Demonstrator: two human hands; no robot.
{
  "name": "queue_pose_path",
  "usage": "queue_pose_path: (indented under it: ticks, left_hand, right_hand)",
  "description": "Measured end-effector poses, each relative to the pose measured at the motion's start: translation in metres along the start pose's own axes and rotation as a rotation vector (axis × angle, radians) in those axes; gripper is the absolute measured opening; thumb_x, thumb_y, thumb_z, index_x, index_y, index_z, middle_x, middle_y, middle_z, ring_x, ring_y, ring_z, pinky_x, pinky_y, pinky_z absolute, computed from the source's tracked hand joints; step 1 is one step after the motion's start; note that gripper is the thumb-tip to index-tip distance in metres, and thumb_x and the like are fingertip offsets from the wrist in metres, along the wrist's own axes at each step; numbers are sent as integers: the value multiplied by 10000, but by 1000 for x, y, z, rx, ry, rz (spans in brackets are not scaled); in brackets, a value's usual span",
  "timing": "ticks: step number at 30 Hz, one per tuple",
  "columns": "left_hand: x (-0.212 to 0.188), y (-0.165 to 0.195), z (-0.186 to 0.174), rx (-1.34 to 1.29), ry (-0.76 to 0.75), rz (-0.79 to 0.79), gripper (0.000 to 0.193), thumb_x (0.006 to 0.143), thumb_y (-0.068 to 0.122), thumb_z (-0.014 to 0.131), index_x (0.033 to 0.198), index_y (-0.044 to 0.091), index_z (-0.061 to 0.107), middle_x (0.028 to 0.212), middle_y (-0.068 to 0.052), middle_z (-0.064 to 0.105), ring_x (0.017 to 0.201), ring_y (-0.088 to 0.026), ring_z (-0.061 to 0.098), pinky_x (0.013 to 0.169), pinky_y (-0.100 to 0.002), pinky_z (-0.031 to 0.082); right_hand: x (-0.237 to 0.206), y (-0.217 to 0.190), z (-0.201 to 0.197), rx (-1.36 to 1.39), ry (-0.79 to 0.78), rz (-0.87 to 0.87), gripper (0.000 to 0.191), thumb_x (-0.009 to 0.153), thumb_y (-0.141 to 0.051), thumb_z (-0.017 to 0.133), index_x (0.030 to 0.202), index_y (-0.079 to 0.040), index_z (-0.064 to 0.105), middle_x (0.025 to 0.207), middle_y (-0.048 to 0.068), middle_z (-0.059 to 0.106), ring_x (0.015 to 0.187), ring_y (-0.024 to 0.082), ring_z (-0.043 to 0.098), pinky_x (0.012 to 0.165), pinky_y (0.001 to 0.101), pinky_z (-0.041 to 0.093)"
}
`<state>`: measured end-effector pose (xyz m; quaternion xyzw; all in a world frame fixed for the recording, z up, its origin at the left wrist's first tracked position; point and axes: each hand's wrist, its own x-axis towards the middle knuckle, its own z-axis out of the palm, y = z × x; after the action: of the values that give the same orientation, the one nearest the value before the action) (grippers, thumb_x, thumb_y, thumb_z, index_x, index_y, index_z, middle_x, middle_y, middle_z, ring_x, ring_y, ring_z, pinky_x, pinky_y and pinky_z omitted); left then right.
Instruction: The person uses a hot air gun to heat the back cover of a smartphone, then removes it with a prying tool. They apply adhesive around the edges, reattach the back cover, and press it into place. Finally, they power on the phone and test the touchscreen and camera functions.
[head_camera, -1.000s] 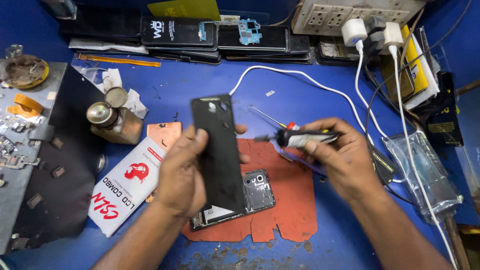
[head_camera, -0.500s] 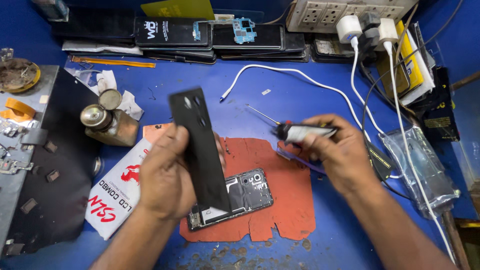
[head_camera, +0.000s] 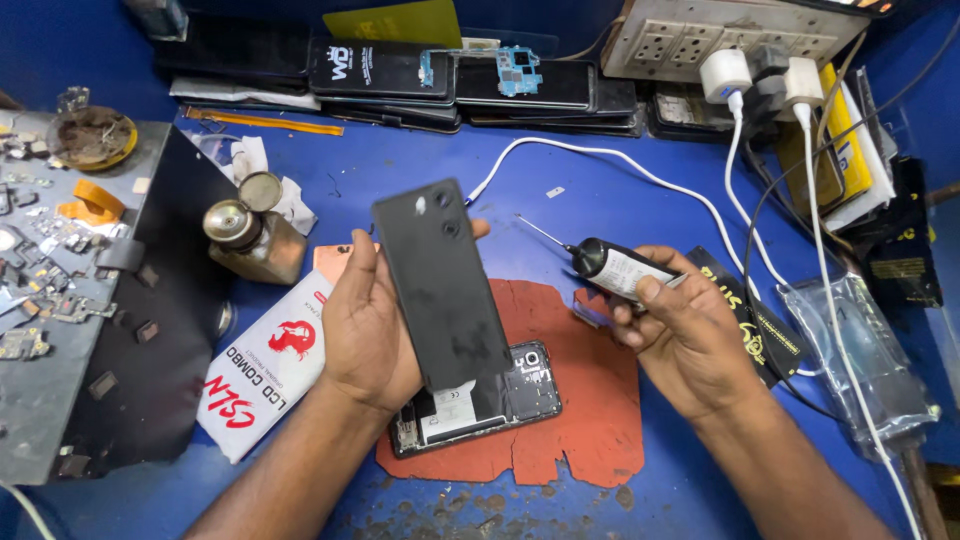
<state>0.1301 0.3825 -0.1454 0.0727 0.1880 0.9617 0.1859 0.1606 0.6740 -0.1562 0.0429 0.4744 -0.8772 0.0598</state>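
Left hand (head_camera: 365, 330) grips black back cover (head_camera: 440, 285) — right hand (head_camera: 690, 340) holds, apparently, glue tube (head_camera: 615, 268).

Both bare forearms in from bottom edge, hands raised mid-frame, well apart.

Left hand (head_camera: 372, 330): palm toward centre, thumb up along one long edge of a flat black back panel (head_camera: 440, 285), fingertips showing past the far edge; panel gripped tilted, near upright. Right hand (head_camera: 690, 335): fingers curled, thumb pressed on top of a black adhesive tube (head_camera: 618, 270), needle tip aimed left. Wrists level.
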Motion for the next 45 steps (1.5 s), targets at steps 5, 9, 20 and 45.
queue_pose_path:
  ticks: [5,9,20,45]
  left_hand:
    - [-2,-8,-8,41,-24,-11,663,1132,528,384,1553,17,422,1457,-233,548,1148,-273,642,974,-449,567]
    - [-5,-13,-3,215,-29,-76,843,933,452,675,1578,53,307,1495,-176,504,1192,-247,622,1048,-461,561]
    - [-9,-27,10,345,-252,-258,1163,834,479,857,1685,56,187,1567,-169,461,1455,-275,486,1238,-424,398]
    - [-14,-35,9,340,-244,-280,1125,847,448,852,1673,55,197,1596,-164,437,1462,-254,465,1243,-421,379]
  right_hand:
    - [-4,1,4,-8,-63,-11,362,975,-149,711,1264,-20,534,1067,196,714,843,169,662,662,262,528]
    - [-9,0,13,-149,-24,-157,386,974,-176,711,1275,-7,538,1087,155,702,915,191,700,752,297,575]
    - [-52,5,54,-1098,46,-710,340,874,-96,805,1153,18,646,1105,130,752,1049,197,757,941,303,623]
    - [-58,-4,71,-1212,4,-864,317,869,-42,810,1139,25,658,1071,152,750,1025,241,778,909,337,634]
